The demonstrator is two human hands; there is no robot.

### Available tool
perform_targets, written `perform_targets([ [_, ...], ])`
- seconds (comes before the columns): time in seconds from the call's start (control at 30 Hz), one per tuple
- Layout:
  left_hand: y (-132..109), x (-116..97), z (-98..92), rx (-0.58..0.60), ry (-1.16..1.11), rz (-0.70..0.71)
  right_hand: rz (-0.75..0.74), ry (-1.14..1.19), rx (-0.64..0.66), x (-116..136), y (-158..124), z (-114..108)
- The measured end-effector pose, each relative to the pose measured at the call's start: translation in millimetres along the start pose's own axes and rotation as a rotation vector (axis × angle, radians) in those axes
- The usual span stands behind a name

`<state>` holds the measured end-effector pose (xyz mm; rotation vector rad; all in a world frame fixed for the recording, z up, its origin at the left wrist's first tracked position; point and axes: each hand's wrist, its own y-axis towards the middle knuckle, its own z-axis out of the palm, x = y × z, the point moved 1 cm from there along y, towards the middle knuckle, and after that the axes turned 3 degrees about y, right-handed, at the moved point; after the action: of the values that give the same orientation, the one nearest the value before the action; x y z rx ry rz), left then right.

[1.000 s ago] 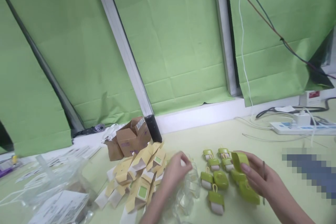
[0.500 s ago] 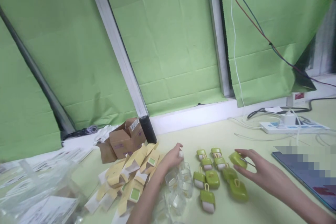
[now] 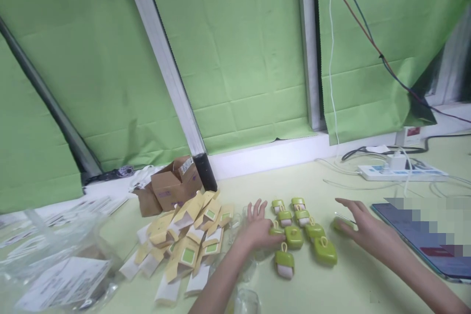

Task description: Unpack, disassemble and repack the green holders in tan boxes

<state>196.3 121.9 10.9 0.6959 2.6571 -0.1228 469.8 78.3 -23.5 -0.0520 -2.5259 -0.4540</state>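
Note:
Several small green cases with pale loops stand in a loose cluster on the table, one of them (image 3: 294,238) in its middle. My left hand (image 3: 257,230) is at the cluster's left side, fingers spread, its thumb beside a green and white case (image 3: 284,264). Under and around that wrist lie clear plastic pieces (image 3: 247,300). On the right, my right hand (image 3: 358,225) has a thin metal rod (image 3: 345,218) between index finger and thumb, with its index finger stretched out. Its thumb lies over another green case (image 3: 337,224), partly hidden.
Yellow and white folded cartons (image 3: 187,255) are piled left of centre, before a brown cardboard box (image 3: 172,189) and a black cylinder (image 3: 206,171). A clear plastic bag (image 3: 55,260) lies far left. At right are a phone-like device (image 3: 408,235) and a white power strip (image 3: 375,172).
My left hand has moved right from the clear pieces to the green cases, and its fingers have spread. My right hand has lowered its green case and loosened around it. The view has shifted slightly.

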Motion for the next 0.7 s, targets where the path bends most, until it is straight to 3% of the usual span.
perform_targets([
  [0.1,1.9,-3.2,1.2,-0.04,-0.127,-0.034,-0.021,0.208,-0.097,18.4,-1.3,-15.5],
  [0.2,-4.4,-4.7,-3.9,-0.158,-0.321,-0.072,-0.034,0.498,-0.151,38.4,-3.4,-28.0],
  [0.27,-14.6,-9.0,-6.2,-0.239,-0.491,-0.103,-0.059,0.637,-0.097,53.5,-5.9,-33.3],
  [0.43,-50.7,-36.6,2.7,-0.397,-0.925,-0.131,-0.22,0.884,0.179,98.6,-20.4,-32.7],
  [0.53,-65.2,-52.7,16.7,-0.408,-1.561,-0.256,-0.302,0.884,0.251,115.2,-32.8,-21.3],
  [0.6,-69.3,-58.8,25.6,-0.371,-1.914,-0.344,-0.458,0.816,0.293,117.6,-41.7,-12.5],
  [0.7,-71.4,-60.3,33.5,-0.338,-2.019,-0.386,-0.649,0.729,0.314,112.0,-53.6,-3.8],
])
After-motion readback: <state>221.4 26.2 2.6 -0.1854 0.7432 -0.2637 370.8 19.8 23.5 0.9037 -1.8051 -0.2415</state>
